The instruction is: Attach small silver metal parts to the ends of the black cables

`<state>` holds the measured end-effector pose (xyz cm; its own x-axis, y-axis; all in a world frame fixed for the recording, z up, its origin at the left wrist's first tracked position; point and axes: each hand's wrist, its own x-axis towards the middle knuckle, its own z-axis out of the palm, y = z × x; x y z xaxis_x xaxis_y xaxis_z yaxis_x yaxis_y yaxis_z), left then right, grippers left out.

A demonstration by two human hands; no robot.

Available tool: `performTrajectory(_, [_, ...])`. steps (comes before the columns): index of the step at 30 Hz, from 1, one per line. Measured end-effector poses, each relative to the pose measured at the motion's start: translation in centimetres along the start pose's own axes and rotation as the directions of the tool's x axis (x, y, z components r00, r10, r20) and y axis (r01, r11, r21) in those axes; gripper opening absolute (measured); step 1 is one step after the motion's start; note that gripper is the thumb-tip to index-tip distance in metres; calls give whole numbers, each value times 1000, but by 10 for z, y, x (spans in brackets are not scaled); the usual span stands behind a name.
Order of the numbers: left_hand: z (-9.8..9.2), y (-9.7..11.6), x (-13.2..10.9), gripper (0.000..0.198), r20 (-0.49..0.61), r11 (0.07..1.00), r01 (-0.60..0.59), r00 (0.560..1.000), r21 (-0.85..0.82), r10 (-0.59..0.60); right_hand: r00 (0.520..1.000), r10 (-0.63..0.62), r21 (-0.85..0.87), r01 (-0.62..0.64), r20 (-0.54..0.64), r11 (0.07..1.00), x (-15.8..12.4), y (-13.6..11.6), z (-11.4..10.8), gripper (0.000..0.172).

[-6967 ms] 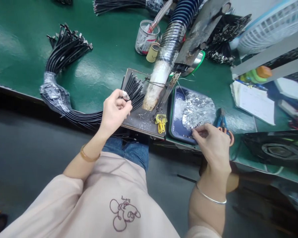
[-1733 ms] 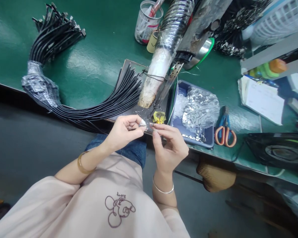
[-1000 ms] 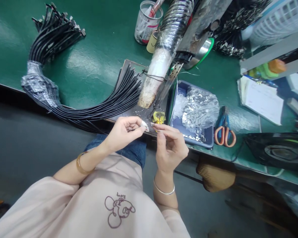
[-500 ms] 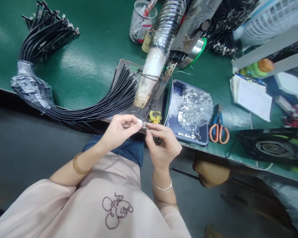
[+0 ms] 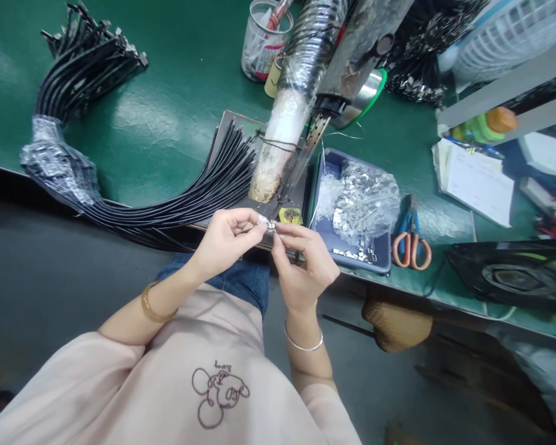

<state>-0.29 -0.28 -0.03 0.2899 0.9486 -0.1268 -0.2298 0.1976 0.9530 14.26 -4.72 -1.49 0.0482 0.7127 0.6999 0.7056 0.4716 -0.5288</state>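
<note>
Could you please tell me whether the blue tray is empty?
The blue tray is not empty: a clear bag with small shiny pieces lies in it, with loose pieces beside it.

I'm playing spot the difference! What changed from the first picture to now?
The right hand moved leftward from the blue tray to the left hand, which shifted rightward from the black cable ends. A small shiny piece shows between them now. Tray and pliers stayed put.

Clear plastic cup [image 5: 258, 57], upper centre; small yellow cylinder [image 5: 272, 80] just beside it. Ribbed hose [image 5: 312, 40], film-wrapped, upper centre. White slatted basket [image 5: 514, 55], upper right corner. Paper pad [image 5: 479, 184], written on, right. Pliers [image 5: 404, 225], blue-and-orange handles, right of centre. Black-cased unit [image 5: 514, 275], right edge, kind unclear.
</note>
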Motion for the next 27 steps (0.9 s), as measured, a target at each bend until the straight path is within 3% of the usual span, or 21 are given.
performTrajectory(13, [3,6,8,30,-49,998,13,999,-61,-16,1000,18,-19,-19,-12,1000,12,-1,3,16])
performTrajectory(27, [-4,3,7,14,-1,999,50,999,20,-50,999,-5,-9,6,42,1000,9,-3,-1,17])
